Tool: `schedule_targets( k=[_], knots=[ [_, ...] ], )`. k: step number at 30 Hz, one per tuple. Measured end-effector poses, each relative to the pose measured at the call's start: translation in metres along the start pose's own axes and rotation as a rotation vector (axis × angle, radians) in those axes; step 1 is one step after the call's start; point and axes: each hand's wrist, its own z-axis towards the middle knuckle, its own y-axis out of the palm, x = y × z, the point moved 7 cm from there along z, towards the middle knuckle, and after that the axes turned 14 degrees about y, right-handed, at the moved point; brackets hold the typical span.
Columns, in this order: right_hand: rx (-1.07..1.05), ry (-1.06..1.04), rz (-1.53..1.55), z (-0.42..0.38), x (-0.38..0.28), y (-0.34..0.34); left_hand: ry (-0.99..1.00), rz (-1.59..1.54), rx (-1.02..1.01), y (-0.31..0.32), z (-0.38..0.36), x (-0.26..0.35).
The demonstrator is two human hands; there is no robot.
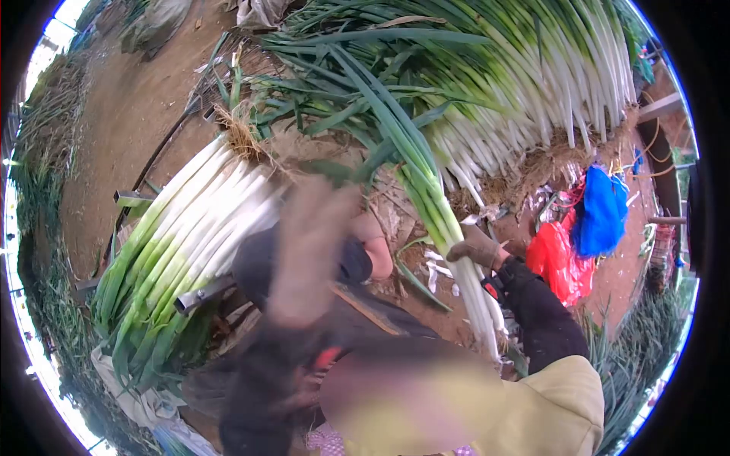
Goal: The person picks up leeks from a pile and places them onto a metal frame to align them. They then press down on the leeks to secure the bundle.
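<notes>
My right hand [477,249], in a brownish glove, is closed around the white stalks of a small bunch of long green onions [437,205]. The bunch's green leaves reach up and to the left, and its root ends point down. My left hand [315,220] is smeared by motion in the middle of the view, just right of a pile of trimmed white onions [205,205]; its fingers cannot be made out.
A large heap of onions [532,83] with roots on fills the upper right. Red [563,258] and blue plastic bags [601,211] lie at the right. A metal bar [204,295] juts out at the left pile. Leaf scraps lie on the brown ground.
</notes>
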Motion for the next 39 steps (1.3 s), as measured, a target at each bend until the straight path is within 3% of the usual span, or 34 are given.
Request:
schedule_targets(
  k=[2, 4, 5, 7, 8, 10, 12, 15, 16, 18, 20, 24, 25, 26, 28, 29, 31, 34, 35, 38, 39],
  knots=[
    [-0.063, 0.074, 0.008, -0.034, -0.006, 0.007, -0.205, -0.057, -0.056, 0.059, -0.002, -0.077],
    [-0.001, -0.012, 0.082, -0.063, -0.002, 0.013, 0.156, 0.532, -0.385, 0.09, 0.009, -0.147],
    [-0.065, -0.138, 0.192, -0.075, -0.009, 0.02, 0.195, 0.512, -0.255, 0.083, 0.015, -0.184],
    [-0.187, -0.055, 0.171, -0.078, 0.01, 0.03, 0.286, 0.469, 0.002, 0.07, 0.022, -0.263],
    [-0.257, -0.049, 0.265, -0.088, -0.001, 0.04, 0.157, 0.204, -0.032, 0.082, 0.014, -0.224],
    [-0.199, -0.019, 0.227, -0.085, 0.008, 0.035, -0.198, -0.088, -0.18, 0.096, 0.014, -0.206],
    [-0.157, -0.107, 0.226, -0.073, -0.021, 0.029, -0.02, -0.184, -0.184, 0.096, 0.031, -0.171],
    [-0.088, -0.189, 0.227, -0.041, -0.067, 0.015, 0.075, -0.302, -0.084, 0.096, 0.038, -0.139],
    [-0.056, -0.326, 0.275, -0.024, -0.086, 0.014, 0.054, -0.271, -0.086, 0.094, 0.041, -0.148],
    [-0.054, -0.282, 0.233, -0.005, -0.109, 0.01, 0.012, -0.209, -0.091, 0.092, 0.047, -0.167],
    [-0.061, -0.282, 0.16, 0.011, -0.124, 0.012, -0.258, -0.229, -0.115, 0.089, 0.039, -0.186],
    [-0.181, -0.34, 0.12, -0.012, -0.108, 0.029, -0.244, 0.015, -0.171, 0.064, 0.071, -0.278],
    [-0.197, -0.203, 0.2, -0.039, -0.11, 0.038, -0.248, 0.143, -0.055, 0.055, 0.073, -0.297],
    [-0.201, -0.31, 0.212, -0.027, -0.078, 0.04, -0.258, 0.194, -0.054, 0.056, 0.071, -0.297],
    [-0.23, -0.085, 0.407, -0.051, -0.05, 0.054, -0.275, 0.304, -0.054, 0.058, 0.062, -0.291],
    [-0.154, -0.151, 0.328, -0.06, -0.05, 0.053, -0.312, 0.109, -0.051, 0.066, 0.055, -0.287],
    [-0.01, -0.281, 0.167, -0.073, -0.051, 0.052, -0.374, 0.053, -0.041, 0.077, 0.047, -0.28],
    [0.198, -0.401, 0.187, -0.068, -0.055, 0.051, -0.452, -0.058, -0.03, 0.09, 0.038, -0.276],
    [-0.029, -0.199, 0.444, -0.062, -0.05, 0.055, -0.471, -0.108, -0.032, 0.094, 0.034, -0.276],
    [-0.177, -0.057, 0.303, -0.056, -0.033, 0.049, -0.517, -0.234, -0.026, 0.101, 0.03, -0.259],
    [-0.106, -0.115, 0.215, -0.052, -0.027, 0.039, -0.531, -0.272, -0.021, 0.101, 0.028, -0.251]
  ],
)
